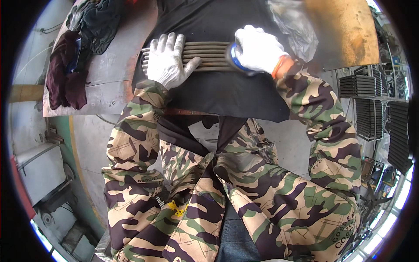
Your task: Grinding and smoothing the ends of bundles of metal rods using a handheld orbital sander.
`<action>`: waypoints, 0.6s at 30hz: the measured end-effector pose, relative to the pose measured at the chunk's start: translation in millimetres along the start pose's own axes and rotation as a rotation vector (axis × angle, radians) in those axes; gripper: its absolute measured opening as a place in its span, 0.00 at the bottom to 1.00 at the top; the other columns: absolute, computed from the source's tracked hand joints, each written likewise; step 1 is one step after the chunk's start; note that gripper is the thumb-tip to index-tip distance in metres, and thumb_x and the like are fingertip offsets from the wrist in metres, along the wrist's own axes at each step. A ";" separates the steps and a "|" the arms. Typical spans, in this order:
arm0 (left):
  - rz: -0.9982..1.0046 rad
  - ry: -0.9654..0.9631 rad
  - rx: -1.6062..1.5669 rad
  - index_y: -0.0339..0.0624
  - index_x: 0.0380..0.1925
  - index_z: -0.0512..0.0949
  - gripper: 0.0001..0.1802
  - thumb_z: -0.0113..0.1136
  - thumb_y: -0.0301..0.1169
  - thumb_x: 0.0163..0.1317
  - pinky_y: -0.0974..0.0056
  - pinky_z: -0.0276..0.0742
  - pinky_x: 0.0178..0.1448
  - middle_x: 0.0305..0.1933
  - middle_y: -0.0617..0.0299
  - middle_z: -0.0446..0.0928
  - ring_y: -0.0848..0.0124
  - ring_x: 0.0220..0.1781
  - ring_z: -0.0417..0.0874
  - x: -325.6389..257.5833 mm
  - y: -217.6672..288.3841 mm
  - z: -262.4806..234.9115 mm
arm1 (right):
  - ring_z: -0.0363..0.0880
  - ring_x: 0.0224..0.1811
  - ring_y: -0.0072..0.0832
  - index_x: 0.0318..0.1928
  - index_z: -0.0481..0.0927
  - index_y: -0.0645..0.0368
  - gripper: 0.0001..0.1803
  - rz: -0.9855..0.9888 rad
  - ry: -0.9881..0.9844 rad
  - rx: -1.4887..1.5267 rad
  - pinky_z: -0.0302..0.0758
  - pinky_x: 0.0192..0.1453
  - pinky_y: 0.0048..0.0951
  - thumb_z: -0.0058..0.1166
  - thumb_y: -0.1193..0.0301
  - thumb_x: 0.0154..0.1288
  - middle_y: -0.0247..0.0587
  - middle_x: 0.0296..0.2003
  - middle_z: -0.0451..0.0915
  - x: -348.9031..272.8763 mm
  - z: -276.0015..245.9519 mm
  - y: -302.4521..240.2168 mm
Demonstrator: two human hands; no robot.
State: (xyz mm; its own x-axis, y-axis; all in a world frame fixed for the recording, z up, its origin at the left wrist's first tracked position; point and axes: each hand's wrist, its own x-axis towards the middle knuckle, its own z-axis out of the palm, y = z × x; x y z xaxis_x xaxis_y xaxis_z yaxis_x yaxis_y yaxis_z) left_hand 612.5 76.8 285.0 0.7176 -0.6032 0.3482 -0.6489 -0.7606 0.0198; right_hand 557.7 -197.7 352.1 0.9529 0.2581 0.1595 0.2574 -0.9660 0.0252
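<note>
Several slim grey-brown rods [207, 56] lie side by side in a flat row on a black cloth [227, 94]. My left hand [168, 61], in a white glove with greyed fingertips, presses flat over their left part, thumb spread along the rods. At their right end, my white-gloved right hand [258, 49] is closed over a round thing with a blue rim [238, 59], which touches or hovers just over the rods. Motion blurs that thing, and the glove covers most of it, so its kind does not show. An orange band [277, 65] circles my right wrist.
Dark crumpled cloths [70, 74] lie at the table's left. Clear plastic sheeting [299, 30] rests to the right of the black cloth, on the worn table top [345, 35]. Racks with stacked dark bars [369, 115] stand at the far right. The table's near edge borders my lap.
</note>
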 end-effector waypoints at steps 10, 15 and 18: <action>0.103 0.011 0.109 0.34 0.72 0.69 0.38 0.61 0.46 0.69 0.44 0.65 0.77 0.70 0.39 0.74 0.42 0.72 0.73 15.3 26.2 -26.9 | 0.84 0.22 0.38 0.33 0.89 0.59 0.12 0.076 0.083 0.453 0.81 0.26 0.38 0.66 0.69 0.45 0.49 0.23 0.84 15.5 38.4 26.9; 0.034 -0.079 0.190 0.33 0.75 0.63 0.38 0.52 0.50 0.76 0.43 0.57 0.81 0.76 0.38 0.67 0.43 0.78 0.66 9.3 23.1 -13.9 | 0.86 0.49 0.41 0.36 0.89 0.59 0.16 0.260 -0.050 0.253 0.85 0.45 0.41 0.70 0.67 0.43 0.48 0.42 0.87 8.1 -30.3 -6.2; 0.073 -0.056 0.162 0.33 0.74 0.65 0.37 0.51 0.49 0.76 0.43 0.58 0.81 0.75 0.38 0.68 0.43 0.78 0.66 23.4 34.2 -9.6 | 0.85 0.50 0.43 0.39 0.88 0.60 0.19 0.371 0.099 0.236 0.85 0.49 0.45 0.70 0.67 0.43 0.48 0.42 0.86 12.0 -16.4 -3.0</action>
State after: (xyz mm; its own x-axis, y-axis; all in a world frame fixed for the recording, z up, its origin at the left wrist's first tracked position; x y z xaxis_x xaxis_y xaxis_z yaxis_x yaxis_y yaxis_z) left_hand 604.7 38.9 302.8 0.6857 -0.6674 0.2905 -0.6541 -0.7401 -0.1565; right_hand 565.8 -192.0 370.2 0.9706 -0.1191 0.2092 -0.0583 -0.9595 -0.2757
